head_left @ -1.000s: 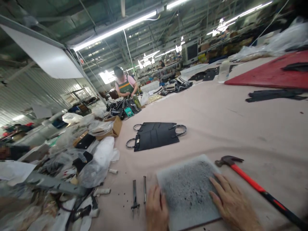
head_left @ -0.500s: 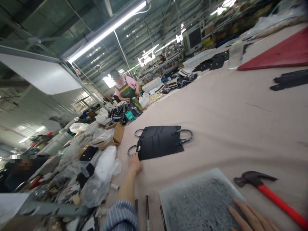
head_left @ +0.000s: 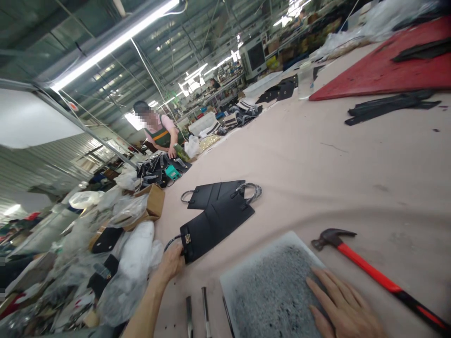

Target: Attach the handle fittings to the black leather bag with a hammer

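My left hand [head_left: 173,261] is closed on the near end of a black bag panel [head_left: 216,224], beside its handle and gold clasp. This panel lies aslant, partly over a second black bag panel [head_left: 207,193] that has its own looped handle. Flat on a speckled grey slab [head_left: 271,281] rests my right hand [head_left: 343,300], fingers spread and holding nothing. To the right of the slab is a claw hammer [head_left: 368,270] with a red and black handle. Slim metal rods [head_left: 205,310] lie left of the slab.
Plastic bags and a cardboard box [head_left: 150,204] crowd the table's left edge. A red sheet [head_left: 380,70] and black strips [head_left: 391,107] lie at the far right. Across the table's far left edge, a person in an apron [head_left: 162,134] handles black pieces.
My left hand has gripped the upper panel and pulled its near end toward me, turning it off the other panel. The camera view has shifted right.
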### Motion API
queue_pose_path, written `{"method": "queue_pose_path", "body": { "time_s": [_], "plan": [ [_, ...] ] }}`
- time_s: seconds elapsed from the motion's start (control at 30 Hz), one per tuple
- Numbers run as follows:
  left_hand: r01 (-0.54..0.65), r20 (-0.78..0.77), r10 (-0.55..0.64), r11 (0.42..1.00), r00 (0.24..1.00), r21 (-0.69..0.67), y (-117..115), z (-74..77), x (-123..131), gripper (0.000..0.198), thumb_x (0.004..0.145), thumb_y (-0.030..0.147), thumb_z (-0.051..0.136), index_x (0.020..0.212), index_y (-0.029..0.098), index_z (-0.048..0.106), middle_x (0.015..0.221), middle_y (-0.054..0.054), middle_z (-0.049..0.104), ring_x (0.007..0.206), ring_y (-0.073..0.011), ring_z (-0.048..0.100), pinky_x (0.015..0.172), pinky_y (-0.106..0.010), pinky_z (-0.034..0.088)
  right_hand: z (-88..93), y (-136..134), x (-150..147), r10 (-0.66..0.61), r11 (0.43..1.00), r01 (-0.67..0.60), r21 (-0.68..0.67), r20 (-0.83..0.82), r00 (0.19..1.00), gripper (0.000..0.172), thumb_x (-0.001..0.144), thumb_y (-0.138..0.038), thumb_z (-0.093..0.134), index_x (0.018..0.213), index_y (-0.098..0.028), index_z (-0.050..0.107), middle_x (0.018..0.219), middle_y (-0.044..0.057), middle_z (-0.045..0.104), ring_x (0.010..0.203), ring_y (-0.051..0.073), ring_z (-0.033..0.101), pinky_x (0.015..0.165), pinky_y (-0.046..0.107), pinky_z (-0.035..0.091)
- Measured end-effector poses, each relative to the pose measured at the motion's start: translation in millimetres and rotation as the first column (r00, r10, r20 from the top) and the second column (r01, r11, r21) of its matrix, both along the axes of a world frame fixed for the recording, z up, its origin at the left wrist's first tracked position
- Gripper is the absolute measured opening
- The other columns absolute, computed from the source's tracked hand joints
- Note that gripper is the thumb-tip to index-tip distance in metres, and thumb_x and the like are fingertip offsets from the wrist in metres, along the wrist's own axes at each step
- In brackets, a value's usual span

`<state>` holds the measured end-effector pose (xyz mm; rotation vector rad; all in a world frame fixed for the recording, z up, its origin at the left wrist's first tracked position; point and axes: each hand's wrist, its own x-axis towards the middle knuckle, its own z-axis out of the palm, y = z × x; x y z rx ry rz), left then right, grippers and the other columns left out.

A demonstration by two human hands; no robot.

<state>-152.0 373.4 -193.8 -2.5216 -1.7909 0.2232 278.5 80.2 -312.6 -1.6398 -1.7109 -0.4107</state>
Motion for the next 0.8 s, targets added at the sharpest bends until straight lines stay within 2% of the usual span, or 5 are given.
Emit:
{"method": "queue_pose_path", "body": {
  "time_s": [0.23,0.4,0.5,0.63,0.8],
  "plan": [
    [0.011,0.131,-0.007,0.999,0.991,-0.033,-89.5,55.0,-32.4,0.034,0.090,0.020,0.045,0.118,0.025,0.063,0.120,-0.006,0.072,0.112,-0.0251,0.068,0.103,-0.037,0.052,7.6,-0.2,-5.7,-0.014,0.998,0.013,-0.058,-0.025,1.000,0.042,0.091,-0.035,0.053,0.126,-0.016,0.066,0.140,0.020,0.060,0.127,0.040,0.057,0.102,0.056,0.043],
    [-0.053,0.312,0.040,0.998,0.949,0.033,-175.8,74.9,29.2,0.039,0.092,0.029,0.046,0.127,0.019,0.060,0.115,-0.011,0.072,0.105,-0.0277,0.070,0.099,-0.042,0.055,14.8,-3.3,-8.1,-0.021,0.989,0.010,-0.145,-0.076,0.997,0.040,0.093,-0.034,0.051,0.124,-0.015,0.067,0.140,0.020,0.060,0.129,0.040,0.055,0.103,0.058,0.044],
    [-0.041,0.432,0.076,0.995,0.899,-0.090,-243.9,59.7,105.9,0.044,0.090,0.019,0.047,0.132,0.019,0.059,0.127,-0.013,0.068,0.114,-0.0278,0.067,0.105,-0.043,0.053,19.0,-5.3,-8.6,-0.020,0.984,0.005,-0.176,-0.086,0.996,0.038,0.093,-0.033,0.053,0.123,-0.015,0.067,0.139,0.020,0.060,0.129,0.040,0.054,0.103,0.057,0.045],
    [0.148,0.661,0.123,0.929,0.741,-0.339,-326.2,15.1,210.3,0.058,0.079,0.004,0.052,0.134,0.022,0.059,0.131,-0.012,0.064,0.124,-0.0241,0.061,0.113,-0.036,0.048,22.9,-7.0,-7.1,-0.009,0.979,-0.005,-0.205,-0.070,0.998,0.036,0.094,-0.030,0.053,0.124,-0.015,0.066,0.140,0.020,0.059,0.130,0.039,0.053,0.103,0.055,0.044],
    [0.043,0.780,0.286,0.928,0.557,-0.371,-363.8,-28.6,267.7,0.062,0.075,-0.006,0.047,0.132,0.015,0.061,0.143,-0.019,0.053,0.136,-0.0258,0.053,0.120,-0.038,0.041,23.3,-11.9,1.0,0.090,0.977,-0.110,-0.184,-0.113,0.990,0.036,0.097,-0.017,0.046,0.127,-0.020,0.065,0.136,0.013,0.064,0.129,0.032,0.056,0.106,0.051,0.041]
  ]
}}
